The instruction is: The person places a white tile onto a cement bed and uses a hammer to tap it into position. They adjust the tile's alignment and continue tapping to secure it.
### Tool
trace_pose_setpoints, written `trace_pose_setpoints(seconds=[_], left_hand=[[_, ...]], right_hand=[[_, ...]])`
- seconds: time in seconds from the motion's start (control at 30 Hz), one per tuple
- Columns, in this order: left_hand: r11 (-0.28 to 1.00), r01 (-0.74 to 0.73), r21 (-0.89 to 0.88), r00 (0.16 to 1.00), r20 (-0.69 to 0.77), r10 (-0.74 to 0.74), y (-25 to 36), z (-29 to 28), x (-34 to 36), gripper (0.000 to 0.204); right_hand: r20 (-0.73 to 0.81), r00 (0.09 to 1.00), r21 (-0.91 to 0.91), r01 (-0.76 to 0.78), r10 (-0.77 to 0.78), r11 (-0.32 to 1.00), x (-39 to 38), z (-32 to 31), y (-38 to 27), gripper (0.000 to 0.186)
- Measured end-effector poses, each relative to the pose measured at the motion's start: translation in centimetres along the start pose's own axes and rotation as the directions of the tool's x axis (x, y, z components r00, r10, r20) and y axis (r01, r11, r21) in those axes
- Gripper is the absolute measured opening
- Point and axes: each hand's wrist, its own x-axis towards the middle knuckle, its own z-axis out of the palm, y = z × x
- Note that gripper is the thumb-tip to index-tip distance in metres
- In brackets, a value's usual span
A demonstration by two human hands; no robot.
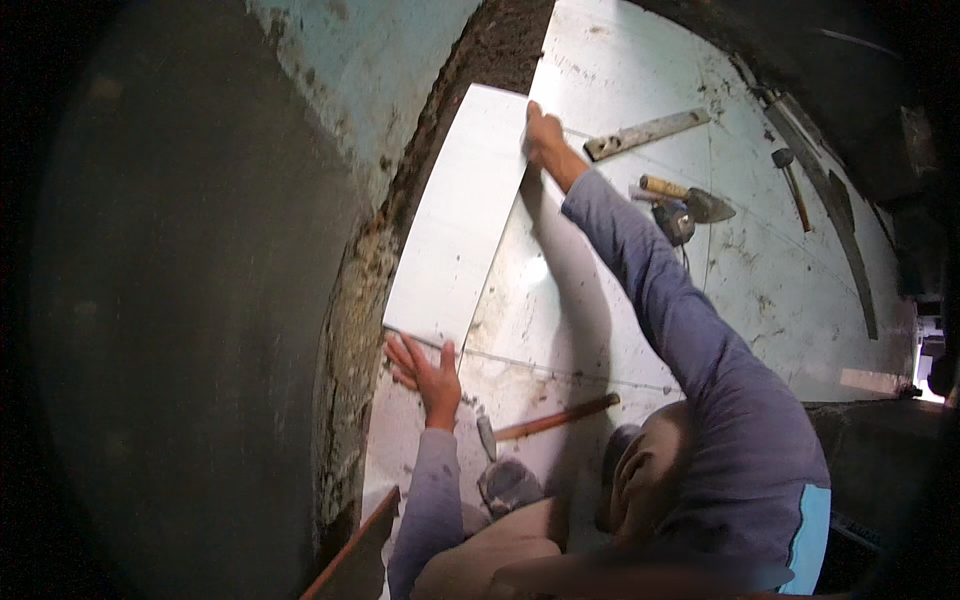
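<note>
A long white tile [455, 205] lies along the rough mortar strip at the foot of the dark wall. My right hand [545, 135] grips its far right corner, with the thumb on the edge and the other fingers partly hidden. At the near end, my left hand [428, 378] is spread, its fingers apart and touching the tile's short edge. Beneath and beside the tile, rough mortar [375, 260] shows on the left. A dark joint line separates the tile's near end from the white floor.
On the white tiled floor [600, 320] lie a long grey bar [648, 134], a pointed trowel [708, 205], a dark round-bodied tool [675, 222] and a mallet [790, 188]. Nearer me are a wooden handle [560, 417] and another trowel [508, 484]. A long curved strip [850, 255] runs at the right.
</note>
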Motion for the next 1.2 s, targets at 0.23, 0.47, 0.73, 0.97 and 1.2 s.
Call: trace_pose_setpoints(seconds=[0.23, 0.47, 0.73, 0.97, 1.2], left_hand=[[0.984, 0.021, -0.177, 0.999, -0.040, -0.028, 0.4, -0.6, 0.1, 0.088], [0.810, 0.220, -0.543, 0.951, -0.064, -0.302, 4.2, -0.1, -1.8, 0.051], [0.492, 0.345, -0.800, 0.936, 0.252, -0.247, 6.1, 3.3, -5.0, 0.040], [0.626, 0.282, -0.727, 0.959, 0.232, -0.162, 6.2, 4.9, -4.0, 0.037], [0.750, 0.130, -0.649, 0.991, 0.111, -0.075, 4.1, 6.8, -2.0, 0.023]], right_hand=[[-0.010, 1.000, -0.174, -0.013, 0.011, 0.985, 0.1, -5.9, -0.1, 0.076], [0.168, 0.985, 0.295, -0.011, -0.041, 0.955, -6.3, -18.4, -3.4, 0.054], [0.133, 0.990, 0.365, -0.085, 0.038, 0.927, -15.2, -38.2, -3.0, 0.054], [0.170, 0.962, 0.155, -0.240, 0.214, 0.958, -18.9, -51.4, 1.7, 0.049], [0.290, 0.869, -0.186, -0.359, 0.400, 0.914, -19.3, -56.0, 3.0, 0.042]])
